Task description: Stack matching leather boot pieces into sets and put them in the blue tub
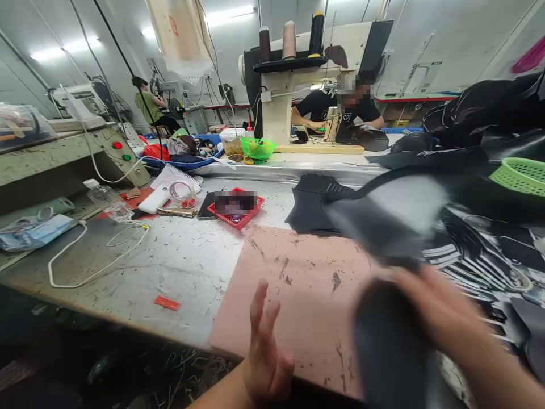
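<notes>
My right hand [438, 307] grips a dark grey leather piece [392, 341], smeared by motion, over the right side of the pink cutting board [298, 267]. Part of that piece hangs down below the hand, and a blurred curved dark part [361, 218] reaches up beyond it; I cannot tell whether the two are joined. Above the front edge of the board, my left hand [268, 346] is raised with its fingers up and apart, holding nothing. Beyond the board lies a stack of black leather pieces [313, 204].
A red basket [238, 218], a white spool-like tool [154, 199] and a plastic bottle [108, 199] stand left of the board. Black strips [472, 250] and a green basket [522, 176] crowd the right. A sewing machine [276, 105] and a seated co-worker [315, 108] are behind.
</notes>
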`<state>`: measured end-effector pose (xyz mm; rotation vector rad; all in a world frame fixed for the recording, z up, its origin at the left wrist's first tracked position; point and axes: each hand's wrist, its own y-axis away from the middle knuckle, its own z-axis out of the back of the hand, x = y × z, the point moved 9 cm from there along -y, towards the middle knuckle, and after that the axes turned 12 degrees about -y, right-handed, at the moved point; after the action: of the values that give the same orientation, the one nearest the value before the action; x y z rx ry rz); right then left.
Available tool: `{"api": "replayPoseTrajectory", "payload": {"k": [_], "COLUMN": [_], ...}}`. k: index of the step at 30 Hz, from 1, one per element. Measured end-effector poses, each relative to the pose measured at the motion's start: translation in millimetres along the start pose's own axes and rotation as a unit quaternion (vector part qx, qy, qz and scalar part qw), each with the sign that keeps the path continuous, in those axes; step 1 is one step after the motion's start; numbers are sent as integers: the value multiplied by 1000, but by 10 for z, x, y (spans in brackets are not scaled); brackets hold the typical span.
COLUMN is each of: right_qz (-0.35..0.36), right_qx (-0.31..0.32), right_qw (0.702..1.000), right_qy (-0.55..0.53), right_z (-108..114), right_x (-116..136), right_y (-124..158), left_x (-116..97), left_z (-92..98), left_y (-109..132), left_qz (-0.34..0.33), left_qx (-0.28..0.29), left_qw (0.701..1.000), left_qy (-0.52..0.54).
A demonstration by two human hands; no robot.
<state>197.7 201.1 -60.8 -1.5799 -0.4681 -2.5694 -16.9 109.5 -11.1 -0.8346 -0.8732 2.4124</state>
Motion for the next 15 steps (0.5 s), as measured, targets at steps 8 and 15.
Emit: {"api": "replayPoseTrajectory", "payload": {"k": [8, 15], "right_qz": [193, 364], "right_qx": [-225, -170], "right_qw": [938, 849], "right_qy": [180, 344], "right_z": [-325, -785], "right_x": [386, 521], "right_y": [22, 841], "left_x": [-227, -276], "left_z": [-603, -863], "left_y": [225, 203], "left_qz": [-167, -111], "left_qx": [382, 401], "left_qw": [895, 896], "left_qy": [-157, -153]}}
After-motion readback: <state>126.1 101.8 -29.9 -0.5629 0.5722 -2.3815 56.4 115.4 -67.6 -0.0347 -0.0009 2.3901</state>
